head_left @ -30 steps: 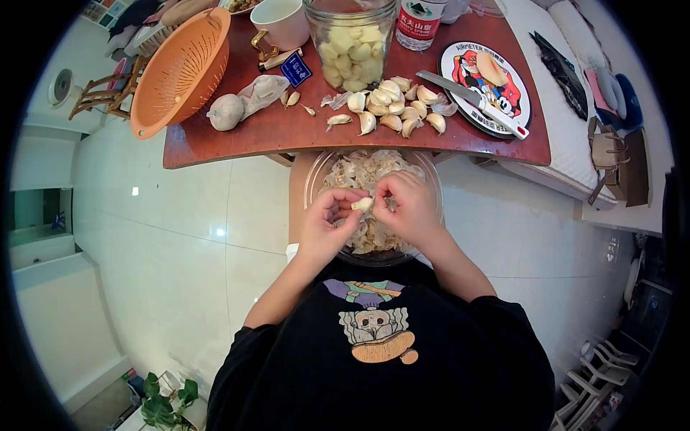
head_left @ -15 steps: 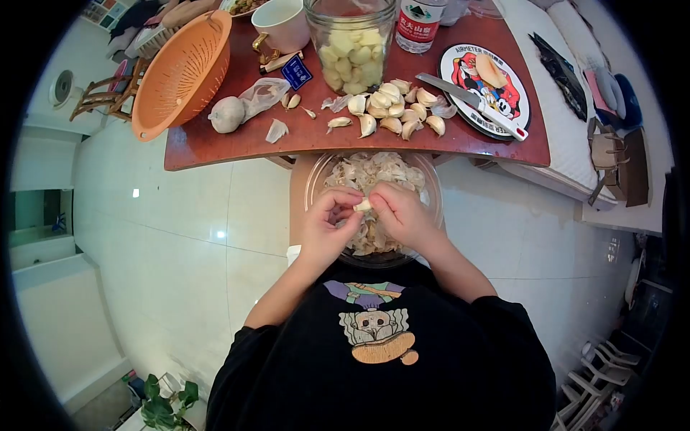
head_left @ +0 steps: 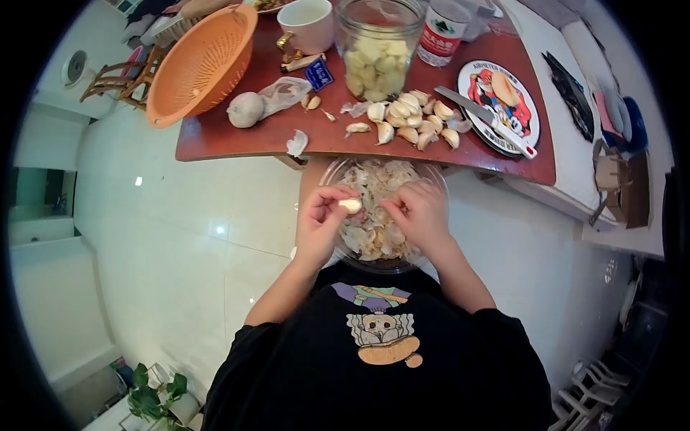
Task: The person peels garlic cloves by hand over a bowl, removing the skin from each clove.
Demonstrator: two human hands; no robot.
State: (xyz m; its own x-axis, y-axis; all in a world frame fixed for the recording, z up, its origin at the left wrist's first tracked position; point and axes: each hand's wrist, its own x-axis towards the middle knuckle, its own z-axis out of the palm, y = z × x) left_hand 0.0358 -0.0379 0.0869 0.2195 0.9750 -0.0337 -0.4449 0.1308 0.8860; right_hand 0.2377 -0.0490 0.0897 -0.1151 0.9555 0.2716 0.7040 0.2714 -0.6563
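A pale peeled garlic clove (head_left: 350,205) is pinched between the thumb and fingers of my left hand (head_left: 320,217). To its right, my right hand (head_left: 424,215) is closed, thumb against curled fingers; whatever it may hold is hidden. Both hands are over a clear bowl (head_left: 381,266) heaped with papery garlic skins (head_left: 374,233). Beyond the bowl, near the table edge, lies a pile of unpeeled garlic cloves (head_left: 413,118). Peeled cloves partly fill a glass jar (head_left: 377,68) behind the pile.
On the red-brown table (head_left: 215,140) are an orange colander (head_left: 201,68), a whole garlic bulb (head_left: 246,110), a white mug (head_left: 307,27) and a labelled plastic bottle (head_left: 440,34). A knife (head_left: 489,122) with a white handle rests across a cartoon-printed plate (head_left: 530,118).
My hands have come apart: the right has moved away from the clove, which stays in my left fingers. The whole view has shifted slightly, with the table things now further right.
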